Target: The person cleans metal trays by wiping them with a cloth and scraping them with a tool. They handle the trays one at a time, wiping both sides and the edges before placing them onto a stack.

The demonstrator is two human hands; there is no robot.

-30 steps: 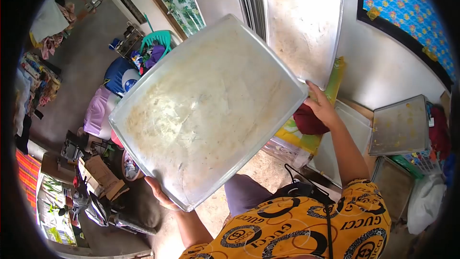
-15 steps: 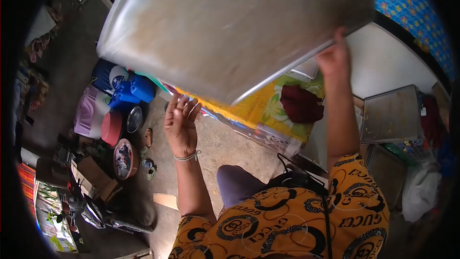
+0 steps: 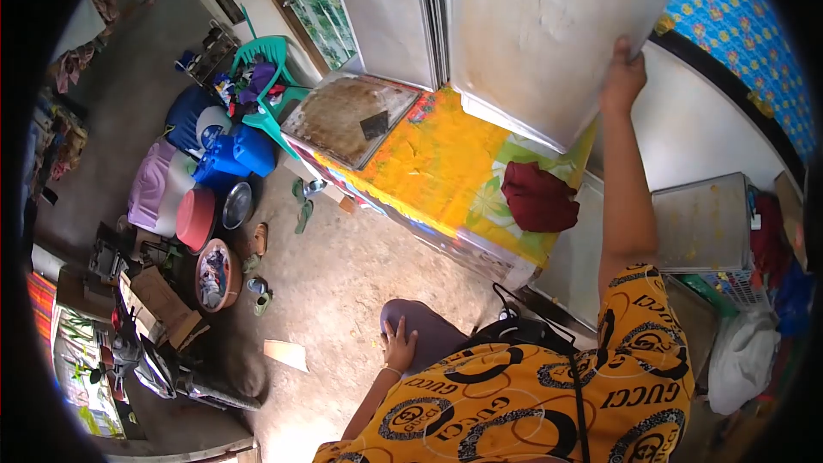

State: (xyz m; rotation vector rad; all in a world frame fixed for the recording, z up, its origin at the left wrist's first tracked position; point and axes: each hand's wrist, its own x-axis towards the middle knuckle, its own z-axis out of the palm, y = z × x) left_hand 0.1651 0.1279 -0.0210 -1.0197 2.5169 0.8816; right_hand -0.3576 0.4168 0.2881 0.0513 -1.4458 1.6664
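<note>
My right hand (image 3: 623, 81) grips the right edge of a large metal tray (image 3: 549, 34), which stands upright on the table's far right side. My left hand (image 3: 398, 345) rests on my knee with its fingers spread, holding nothing. Several upright trays (image 3: 390, 21) stand together just left of the held one. A stained tray (image 3: 347, 118) lies flat at the table's left end, with a small dark square piece (image 3: 374, 125) on it. Nearer to me, a crumpled dark red cloth (image 3: 538, 197) lies on the yellow and green tablecloth (image 3: 429, 173).
A green chair (image 3: 266, 51) with clothes stands beyond the table's left end. Blue containers (image 3: 236, 159), a pink basin (image 3: 195, 216) and a tub of clothes (image 3: 231, 274) are on the floor at left. Another tray (image 3: 701, 225) sits on a basket at right.
The large tray has moved away from me and now stands upright among the others. My left hand has dropped from near the tray to my knee. The flat stained tray has come into view.
</note>
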